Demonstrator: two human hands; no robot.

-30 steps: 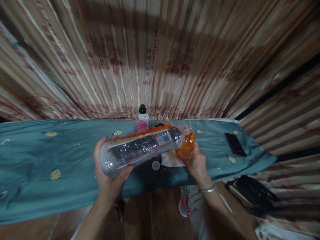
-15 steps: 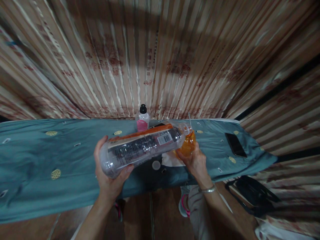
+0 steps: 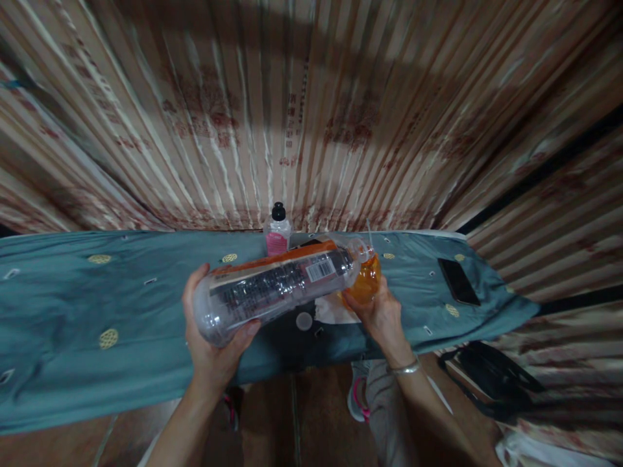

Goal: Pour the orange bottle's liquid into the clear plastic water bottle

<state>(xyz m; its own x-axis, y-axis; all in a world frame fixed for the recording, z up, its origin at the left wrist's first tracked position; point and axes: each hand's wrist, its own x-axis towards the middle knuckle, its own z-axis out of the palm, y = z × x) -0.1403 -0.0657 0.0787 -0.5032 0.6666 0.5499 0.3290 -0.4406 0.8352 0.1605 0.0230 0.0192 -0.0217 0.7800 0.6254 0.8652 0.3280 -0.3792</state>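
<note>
My left hand (image 3: 214, 344) is wrapped round the base of a large clear plastic bottle (image 3: 277, 288) with an orange and dark label. The bottle lies nearly level, its neck tilted slightly up to the right. Its uncapped mouth is at the top of an orange translucent bottle (image 3: 366, 279). My right hand (image 3: 382, 318) closes round this orange bottle from the right. Whether the two mouths touch, I cannot tell. Below the large bottle, a small whitish round cap (image 3: 304, 321) lies on the cloth, beside a white tissue (image 3: 335, 310) partly hidden by the bottle and hand.
Behind the large bottle stands a small bottle with a black cap (image 3: 278, 230) and pink label. A dark phone (image 3: 458, 281) lies at the right on the green tablecloth (image 3: 141, 311). A pleated curtain (image 3: 292, 97) hangs behind the table. A black bag (image 3: 496, 376) is at lower right.
</note>
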